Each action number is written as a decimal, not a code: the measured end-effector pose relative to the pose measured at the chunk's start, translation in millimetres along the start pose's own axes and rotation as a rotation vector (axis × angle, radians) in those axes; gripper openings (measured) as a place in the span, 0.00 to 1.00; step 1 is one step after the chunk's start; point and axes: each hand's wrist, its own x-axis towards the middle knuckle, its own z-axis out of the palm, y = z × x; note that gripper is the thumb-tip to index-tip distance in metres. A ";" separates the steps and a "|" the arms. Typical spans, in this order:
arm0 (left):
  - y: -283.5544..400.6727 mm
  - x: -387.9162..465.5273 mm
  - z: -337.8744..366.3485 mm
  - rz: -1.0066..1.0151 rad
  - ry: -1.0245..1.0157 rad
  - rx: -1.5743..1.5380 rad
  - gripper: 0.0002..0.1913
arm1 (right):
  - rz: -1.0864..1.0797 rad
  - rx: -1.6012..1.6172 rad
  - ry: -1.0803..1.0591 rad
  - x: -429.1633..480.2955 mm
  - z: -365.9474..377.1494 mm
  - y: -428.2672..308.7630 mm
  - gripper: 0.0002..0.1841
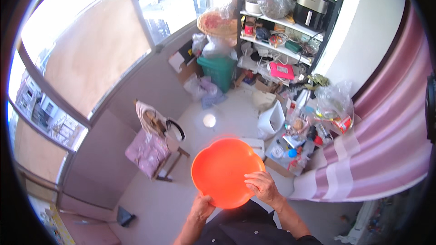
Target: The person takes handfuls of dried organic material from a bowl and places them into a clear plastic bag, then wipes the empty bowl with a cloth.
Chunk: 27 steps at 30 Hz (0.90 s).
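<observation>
In front of my body is an orange plastic tray [226, 172] with a lobed rim, its bare inner face turned up toward me. My left hand [202, 206] grips the near left rim, the thumb over the edge and the other fingers hidden beneath. On the right side, my right hand [262, 186] lies across the rim with its fingertips on the inner face. Whether its thumb is under the tray cannot be seen. Nothing lies in the tray.
A wooden chair with a pink cushion [146, 153] stands left. Ahead are a green bin [218, 71] and a shelf rack [282, 49] holding an air fryer [310, 10]. Boxes and clutter [296, 139] cover the floor at right, beside a pink striped curtain [374, 136]. A dustpan [125, 216] sits lower left.
</observation>
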 end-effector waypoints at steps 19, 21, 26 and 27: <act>222.3 376.8 119.3 -0.152 -0.122 0.106 0.37 | 0.109 0.007 0.139 349.1 32.6 207.0 0.10; 239.9 418.1 135.7 -0.192 -0.166 0.139 0.37 | 0.160 -0.044 0.148 380.6 23.9 226.3 0.11; 270.0 510.5 173.5 -0.292 -0.223 0.186 0.37 | 0.250 -0.106 0.279 444.8 -2.5 255.9 0.07; 274.9 528.5 182.4 -0.310 -0.225 0.194 0.37 | 0.278 -0.123 0.304 453.6 -6.0 261.7 0.07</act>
